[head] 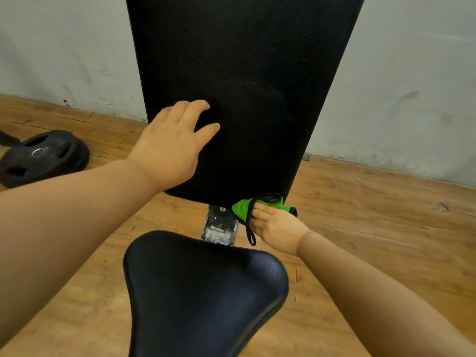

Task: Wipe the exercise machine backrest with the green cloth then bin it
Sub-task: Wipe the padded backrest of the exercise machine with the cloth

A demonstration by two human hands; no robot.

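Note:
The black padded backrest [247,81] rises from the middle of the view up to the top edge. My left hand [172,143] lies flat on its lower left part, fingers spread, holding nothing. My right hand [275,228] is below the backrest's lower right corner, closed on the bunched green cloth [242,208], which has a black trim and a black loop hanging down. The cloth touches the backrest's bottom edge. No bin is in view.
The black seat pad [203,295] sits in the foreground, joined to the backrest by a metal bracket [219,225]. A black weight plate [41,155] lies on the wooden floor [373,222] at the left. A pale wall [412,86] stands behind.

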